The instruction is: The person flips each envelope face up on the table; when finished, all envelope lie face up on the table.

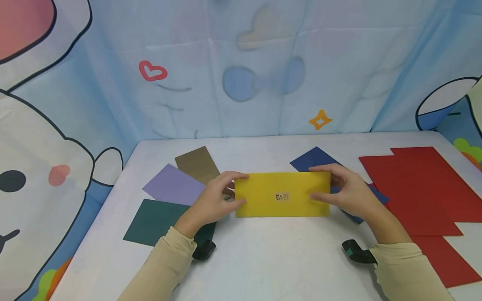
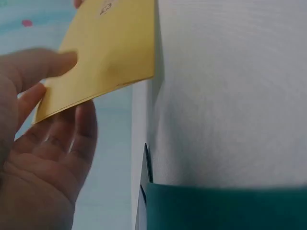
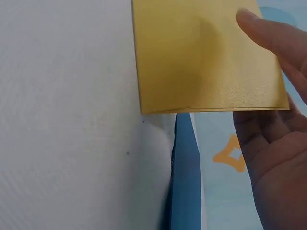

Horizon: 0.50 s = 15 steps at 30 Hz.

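A flat yellow envelope with a small printed mark is held upright above the white table, its long side level. My left hand pinches its left end, thumb in front and fingers behind. My right hand pinches the right end in the same way. In the left wrist view the envelope shows layered edges, with the left thumb on its near face. From the right wrist, the envelope hides part of the right fingers.
Left on the table lie green, purple and brown paper pieces, overlapping. Blue pieces lie behind and under the right hand. Several red pieces overlap at the right. A printed curtain hangs behind the table.
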{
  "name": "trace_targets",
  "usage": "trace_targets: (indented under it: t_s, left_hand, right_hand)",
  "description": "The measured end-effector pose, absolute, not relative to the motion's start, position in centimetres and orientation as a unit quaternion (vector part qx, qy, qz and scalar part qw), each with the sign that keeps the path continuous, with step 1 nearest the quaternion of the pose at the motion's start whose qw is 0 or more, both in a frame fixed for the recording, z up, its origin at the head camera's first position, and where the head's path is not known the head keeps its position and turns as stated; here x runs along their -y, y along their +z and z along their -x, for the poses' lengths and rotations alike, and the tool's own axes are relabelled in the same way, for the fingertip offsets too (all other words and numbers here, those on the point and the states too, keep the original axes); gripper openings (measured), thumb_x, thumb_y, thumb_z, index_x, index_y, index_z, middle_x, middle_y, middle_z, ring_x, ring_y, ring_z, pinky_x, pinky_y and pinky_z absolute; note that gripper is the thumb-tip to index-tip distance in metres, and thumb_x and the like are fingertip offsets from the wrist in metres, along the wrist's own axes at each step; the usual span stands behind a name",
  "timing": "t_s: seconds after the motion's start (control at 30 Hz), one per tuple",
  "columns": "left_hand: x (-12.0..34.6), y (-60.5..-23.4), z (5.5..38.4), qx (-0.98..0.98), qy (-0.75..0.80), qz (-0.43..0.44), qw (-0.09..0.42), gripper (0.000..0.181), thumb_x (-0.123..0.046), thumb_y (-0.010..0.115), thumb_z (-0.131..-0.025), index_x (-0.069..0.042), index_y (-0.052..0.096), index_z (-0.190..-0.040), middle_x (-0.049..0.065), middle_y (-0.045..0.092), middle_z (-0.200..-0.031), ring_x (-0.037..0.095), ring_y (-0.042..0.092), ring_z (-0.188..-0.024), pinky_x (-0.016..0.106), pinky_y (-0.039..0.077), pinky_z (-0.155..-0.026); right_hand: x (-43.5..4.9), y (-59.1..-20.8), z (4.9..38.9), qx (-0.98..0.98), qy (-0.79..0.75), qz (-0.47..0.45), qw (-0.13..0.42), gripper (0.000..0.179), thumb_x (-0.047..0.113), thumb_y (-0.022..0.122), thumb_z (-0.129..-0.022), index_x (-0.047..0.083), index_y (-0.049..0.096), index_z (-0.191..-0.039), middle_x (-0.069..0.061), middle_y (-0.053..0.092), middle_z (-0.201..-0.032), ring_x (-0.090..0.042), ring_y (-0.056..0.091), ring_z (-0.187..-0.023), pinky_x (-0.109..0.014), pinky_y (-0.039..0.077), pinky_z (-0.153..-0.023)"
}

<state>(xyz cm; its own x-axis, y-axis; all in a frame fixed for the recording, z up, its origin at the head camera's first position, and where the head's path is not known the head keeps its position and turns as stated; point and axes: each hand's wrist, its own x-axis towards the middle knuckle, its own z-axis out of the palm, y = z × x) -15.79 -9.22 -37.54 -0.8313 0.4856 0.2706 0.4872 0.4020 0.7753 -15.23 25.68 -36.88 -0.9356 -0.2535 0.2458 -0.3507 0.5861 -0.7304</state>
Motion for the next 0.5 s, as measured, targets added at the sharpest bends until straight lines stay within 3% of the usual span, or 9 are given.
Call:
trace_targets:
  t_s: [0.13, 0.23, 0.5]
  left_hand:
    - [9.48, -37.58, 15.86, 0.846, -0.452, 0.281, -0.04, 0.066, -0.009, 0.085, -0.081, -0.013, 0.056, -0.14, 0.001, 0.05, -0.139, 0.019, 0.058, -0.089, 0.032, 0.055, -0.081]
    - [9.66, -37.58, 15.91, 0.855, -0.431, 0.283, -0.056, 0.069, -0.012, 0.087, -0.08, -0.012, 0.056, -0.142, 0.002, 0.048, -0.14, 0.018, 0.055, -0.088, 0.033, 0.055, -0.079]
    - [9.85, -37.62, 15.81, 0.881, -0.375, 0.277, -0.085, 0.073, -0.019, 0.088, -0.08, -0.013, 0.055, -0.145, 0.001, 0.046, -0.141, 0.015, 0.054, -0.099, 0.03, 0.051, -0.085]
  right_hand:
    - [-25.6, -37.21, 15.32, 0.904, 0.387, -0.18, 0.038, 0.055, 0.017, 0.09, -0.077, 0.011, 0.068, -0.128, -0.007, 0.059, -0.122, -0.024, 0.057, -0.101, -0.017, 0.048, -0.081]
    - [-25.39, -37.39, 15.36, 0.916, 0.359, -0.179, 0.023, 0.058, 0.022, 0.092, -0.075, 0.013, 0.069, -0.127, -0.005, 0.06, -0.121, -0.023, 0.054, -0.101, -0.028, 0.05, -0.082]
    - [-25.09, -37.54, 15.23, 0.933, 0.318, -0.163, -0.034, 0.068, 0.037, 0.092, -0.072, 0.016, 0.068, -0.132, -0.011, 0.058, -0.131, -0.035, 0.047, -0.119, -0.059, 0.045, -0.095]
